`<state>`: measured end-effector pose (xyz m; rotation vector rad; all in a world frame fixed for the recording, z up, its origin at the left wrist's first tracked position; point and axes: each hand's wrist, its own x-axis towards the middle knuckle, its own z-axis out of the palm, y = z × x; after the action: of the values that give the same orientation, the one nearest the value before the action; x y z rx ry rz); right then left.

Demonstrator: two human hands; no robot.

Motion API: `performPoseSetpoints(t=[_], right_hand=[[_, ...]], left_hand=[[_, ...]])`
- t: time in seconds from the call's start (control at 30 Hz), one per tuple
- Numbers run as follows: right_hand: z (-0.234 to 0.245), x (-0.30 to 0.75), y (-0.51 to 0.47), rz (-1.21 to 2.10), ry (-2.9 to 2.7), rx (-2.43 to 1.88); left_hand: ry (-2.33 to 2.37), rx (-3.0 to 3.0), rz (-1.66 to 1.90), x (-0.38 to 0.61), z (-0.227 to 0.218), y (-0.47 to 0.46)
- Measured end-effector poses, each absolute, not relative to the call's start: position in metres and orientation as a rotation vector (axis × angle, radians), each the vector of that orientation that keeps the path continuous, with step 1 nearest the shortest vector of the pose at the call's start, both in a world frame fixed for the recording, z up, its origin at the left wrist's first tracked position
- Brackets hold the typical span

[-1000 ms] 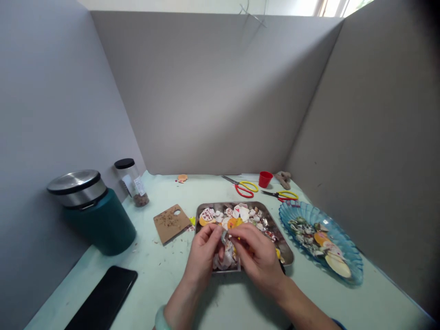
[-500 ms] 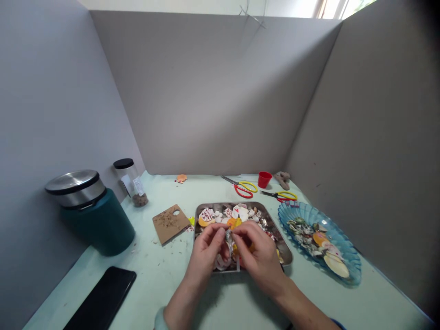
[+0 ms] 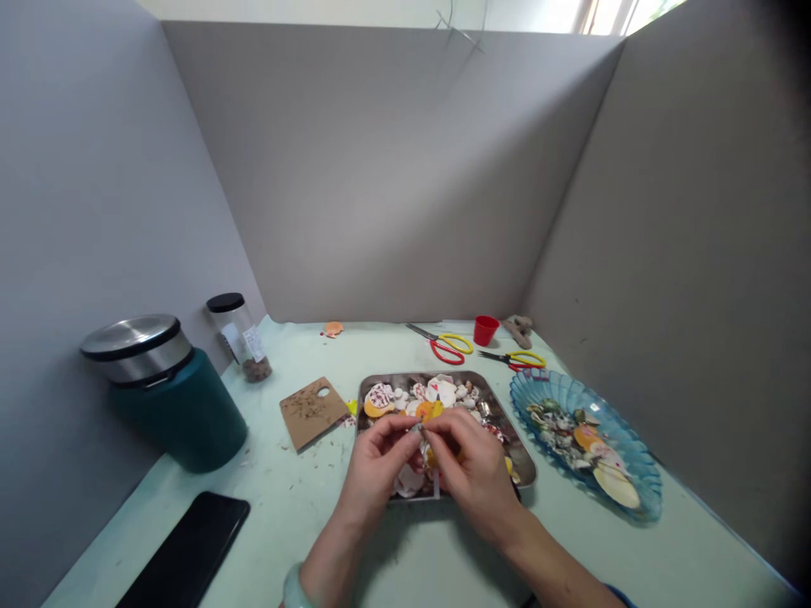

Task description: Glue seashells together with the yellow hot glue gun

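Fingertips of my left hand point(image 3: 375, 464) and my right hand point(image 3: 476, 464) meet in a pinch above a metal tray point(image 3: 520, 441). Between them sits a small greyish piece point(image 3: 418, 428), mostly covered by the fingers, too small to name. Both hands appear to grip it. The tray holds white shells point(image 3: 469, 393), a red-speckled white and orange flat piece point(image 3: 378, 399), yellow pieces and other bits. A pale narrow strip point(image 3: 437, 483) stands at the tray's near edge, between the hands. My wrists hide part of the tray's contents.
At right lies a blue glass dish point(image 3: 652, 485) of shells. Behind the tray are two pairs of scissors point(image 3: 447, 352), a red cup point(image 3: 486, 330) and a brown lump point(image 3: 519, 329). At left: a brown board point(image 3: 310, 418), jar point(image 3: 239, 336), teal flask point(image 3: 181, 418) and black phone point(image 3: 187, 553).
The fingertips have drawn slightly closer around the small piece, and less of it shows. The whole view has shifted a little; the things on the table stay in place.
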<state>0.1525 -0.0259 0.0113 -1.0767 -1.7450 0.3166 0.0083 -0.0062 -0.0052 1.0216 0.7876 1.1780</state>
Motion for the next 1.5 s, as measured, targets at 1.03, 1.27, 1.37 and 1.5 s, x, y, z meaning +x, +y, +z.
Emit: performPoseSetpoints(t=[1.03, 1.27, 1.37, 1.5], right_hand=[[0.014, 0.151, -0.028, 0.357, -1.726, -1.098], [0.021, 0.159, -0.026, 0.315, -1.738, -1.126], [0.026, 0.165, -0.024, 0.261, -1.767, -1.145], [0.027, 0.172, -0.020, 0.154, -1.789, -1.195]], left_hand=[[0.860, 1.003, 1.178, 0.009, -0.002, -0.008], [0.858, 1.012, 1.199, 0.010, 0.001, -0.007], [0.876, 1.015, 1.174, 0.011, 0.002, -0.007], [0.932, 1.010, 1.185, 0.011, 0.001, -0.007]])
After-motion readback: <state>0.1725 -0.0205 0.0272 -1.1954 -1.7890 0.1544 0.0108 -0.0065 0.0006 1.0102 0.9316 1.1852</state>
